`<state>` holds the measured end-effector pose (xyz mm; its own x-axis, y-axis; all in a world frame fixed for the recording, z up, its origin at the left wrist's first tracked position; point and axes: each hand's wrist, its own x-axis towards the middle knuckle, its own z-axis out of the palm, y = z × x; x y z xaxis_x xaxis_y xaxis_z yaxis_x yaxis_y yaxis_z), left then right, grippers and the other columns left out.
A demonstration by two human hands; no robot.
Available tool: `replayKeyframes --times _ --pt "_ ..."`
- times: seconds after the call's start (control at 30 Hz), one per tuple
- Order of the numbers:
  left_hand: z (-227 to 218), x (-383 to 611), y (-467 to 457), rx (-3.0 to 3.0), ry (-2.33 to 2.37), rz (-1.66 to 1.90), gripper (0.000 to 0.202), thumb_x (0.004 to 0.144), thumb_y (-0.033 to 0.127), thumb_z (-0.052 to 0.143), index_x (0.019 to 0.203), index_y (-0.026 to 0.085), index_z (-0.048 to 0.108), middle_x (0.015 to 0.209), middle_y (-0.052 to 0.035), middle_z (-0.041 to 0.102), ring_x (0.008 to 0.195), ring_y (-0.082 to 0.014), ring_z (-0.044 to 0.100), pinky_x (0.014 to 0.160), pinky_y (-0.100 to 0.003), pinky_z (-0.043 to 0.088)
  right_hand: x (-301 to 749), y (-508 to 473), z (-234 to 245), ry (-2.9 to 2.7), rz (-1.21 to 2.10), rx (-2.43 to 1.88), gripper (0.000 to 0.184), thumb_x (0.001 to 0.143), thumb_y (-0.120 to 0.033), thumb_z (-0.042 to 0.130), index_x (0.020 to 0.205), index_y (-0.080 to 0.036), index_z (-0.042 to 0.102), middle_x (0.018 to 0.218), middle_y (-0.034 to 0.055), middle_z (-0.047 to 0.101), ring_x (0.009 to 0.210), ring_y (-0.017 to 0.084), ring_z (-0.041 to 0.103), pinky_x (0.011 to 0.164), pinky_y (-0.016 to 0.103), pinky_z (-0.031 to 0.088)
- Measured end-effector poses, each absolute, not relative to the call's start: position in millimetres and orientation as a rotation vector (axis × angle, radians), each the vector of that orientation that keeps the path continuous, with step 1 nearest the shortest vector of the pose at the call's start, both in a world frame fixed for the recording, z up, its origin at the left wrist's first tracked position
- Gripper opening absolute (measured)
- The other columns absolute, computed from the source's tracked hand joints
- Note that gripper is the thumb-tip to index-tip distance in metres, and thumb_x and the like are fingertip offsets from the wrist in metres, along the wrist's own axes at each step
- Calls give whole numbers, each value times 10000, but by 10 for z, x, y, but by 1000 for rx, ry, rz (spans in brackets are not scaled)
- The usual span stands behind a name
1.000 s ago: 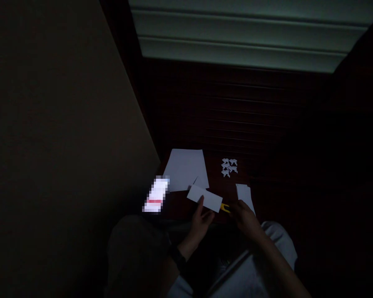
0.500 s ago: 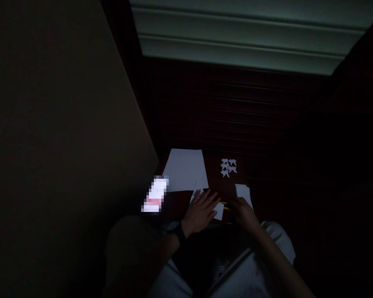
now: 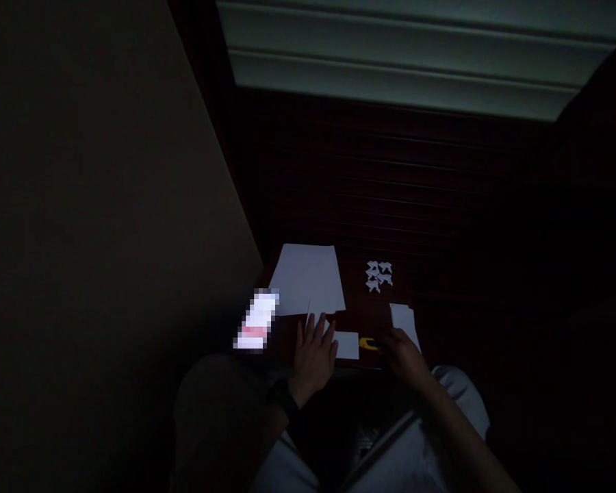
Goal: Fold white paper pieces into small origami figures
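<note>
My left hand [image 3: 314, 355] lies flat with its fingers spread, on the left part of a small white paper piece [image 3: 348, 346]. Just beyond its fingertips, another white paper piece [image 3: 317, 319] shows, partly covered by the hand. My right hand [image 3: 404, 355] is closed around a yellow and black utility knife [image 3: 368, 344], whose front end points left at the paper's right edge. Whether its blade is out is too dark to tell. Close by the right hand rests a stack of white paper pieces [image 3: 403, 319].
A large white sheet [image 3: 311, 277] lies on the dark table [image 3: 356, 311] at the back left. Several small folded paper shapes [image 3: 378, 276] sit at the back right. A bright blurred-out rectangle [image 3: 257, 320] glows on the left. A wall [image 3: 133, 205] rises at the left.
My left hand has shifted left and turned more upright, exposing more of the small paper. The utility knife shows more plainly now; my right hand has hardly moved.
</note>
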<state>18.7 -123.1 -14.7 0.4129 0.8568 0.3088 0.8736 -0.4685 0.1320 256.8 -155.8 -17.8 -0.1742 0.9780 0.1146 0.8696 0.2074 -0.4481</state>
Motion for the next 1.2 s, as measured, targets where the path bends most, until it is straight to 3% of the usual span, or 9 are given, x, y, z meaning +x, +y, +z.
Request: replayKeyframes --times 0.23,0.5,0.97,1.2 --pt "-200 103 -1267 -2592 -1576 -553 481 877 276 317 1343 165 274 1414 -71 241 1310 -268 103 1050 -520 98 2562 -1593 -159 -2125 422 -1671 406 766 -139 519 1150 -268 523 1052 64 538 965 219 477 809 330 407" --pt "-98 202 -1041 -2877 -1116 -520 425 879 362 322 1303 327 322 1413 27 251 1308 -236 141 1045 -500 116 2505 -1546 -190 -2133 399 -1660 353 755 -143 543 1089 -256 564 1009 62 556 961 217 483 810 331 403" --pt "-114 201 -1046 -2860 -1169 -470 424 881 392 302 1297 318 339 1397 25 291 1311 -237 121 1048 -511 70 2409 -1636 -177 -2168 437 -1585 407 747 -128 547 1128 -272 538 1000 55 543 930 224 477 796 367 396" --pt "-132 222 -1048 -2847 -1214 -494 414 879 391 309 1283 321 364 1396 24 293 1311 -235 124 1052 -503 69 2238 -1659 -117 -2138 376 -1667 469 740 -224 594 1193 -270 482 1044 76 512 960 249 456 821 391 382"
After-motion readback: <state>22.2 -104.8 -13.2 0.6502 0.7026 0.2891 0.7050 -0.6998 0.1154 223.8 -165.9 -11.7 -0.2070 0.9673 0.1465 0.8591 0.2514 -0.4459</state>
